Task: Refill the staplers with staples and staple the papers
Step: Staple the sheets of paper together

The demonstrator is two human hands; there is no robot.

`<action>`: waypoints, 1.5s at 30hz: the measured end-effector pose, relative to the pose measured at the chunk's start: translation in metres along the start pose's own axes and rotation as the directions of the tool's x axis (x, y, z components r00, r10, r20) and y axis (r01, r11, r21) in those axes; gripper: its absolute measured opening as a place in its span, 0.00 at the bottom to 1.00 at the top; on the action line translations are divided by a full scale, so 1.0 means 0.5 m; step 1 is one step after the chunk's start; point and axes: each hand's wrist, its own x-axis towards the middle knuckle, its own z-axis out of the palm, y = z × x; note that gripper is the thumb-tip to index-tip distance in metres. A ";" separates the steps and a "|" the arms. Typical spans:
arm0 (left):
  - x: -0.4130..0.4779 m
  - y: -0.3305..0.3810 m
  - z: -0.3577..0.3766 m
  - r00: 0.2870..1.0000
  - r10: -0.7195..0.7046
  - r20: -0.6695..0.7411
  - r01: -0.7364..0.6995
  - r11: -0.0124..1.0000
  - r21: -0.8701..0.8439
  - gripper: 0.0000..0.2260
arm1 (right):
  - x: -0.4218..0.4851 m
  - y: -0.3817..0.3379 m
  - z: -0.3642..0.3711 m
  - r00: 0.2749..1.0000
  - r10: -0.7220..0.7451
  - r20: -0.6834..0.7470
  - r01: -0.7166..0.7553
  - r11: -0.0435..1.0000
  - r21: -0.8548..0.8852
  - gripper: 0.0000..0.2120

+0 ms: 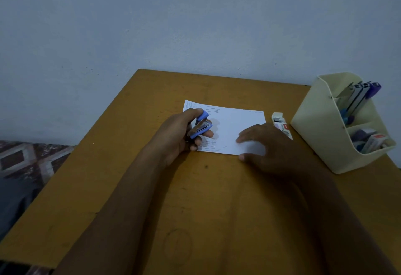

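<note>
Stapler [200, 126], blue, is gripped in the left hand [180, 136] over the papers [230, 127], near their left edge. The right hand [263, 142] lies flat, pinning them. Best to square the sheets, slide the edge fully in, then squeeze.

A plain wall [195, 14], painted a pale blue-grey and flecked with a few small dark specks, fills the upper half of the view, and the far edge of the bench [121, 198] stands against it. The bench has a mustard-brown top with a rounded far left corner, dark scuffs and spots, and a faint ring mark near its near edge. Beyond its left edge, lower down, lies a patterned fabric [28, 157] of brown and pale diamonds with a dark grey cloth [15, 201] beside it; the light is dim and even.
</note>
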 end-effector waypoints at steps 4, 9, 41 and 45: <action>0.001 -0.001 -0.001 1.000 0.008 -0.005 -0.008 1.000 0.005 0.14 | 0.015 0.002 0.015 0.998 -0.009 -0.070 0.001 0.995 -0.103 0.14; 0.001 0.001 -0.001 1.000 0.001 -0.014 0.000 0.999 0.034 0.14 | 0.028 -0.017 0.048 0.943 -0.077 -0.324 0.007 0.977 -0.212 0.09; 0.016 -0.019 -0.003 0.990 -0.005 0.140 -0.011 0.994 0.112 0.19 | 0.037 -0.056 0.081 0.839 -0.261 -0.477 0.136 0.950 -0.282 0.11; 0.017 -0.020 -0.005 0.991 -0.013 0.132 -0.005 0.991 0.134 0.20 | 0.037 -0.058 0.082 0.845 -0.232 -0.481 0.105 0.955 -0.277 0.10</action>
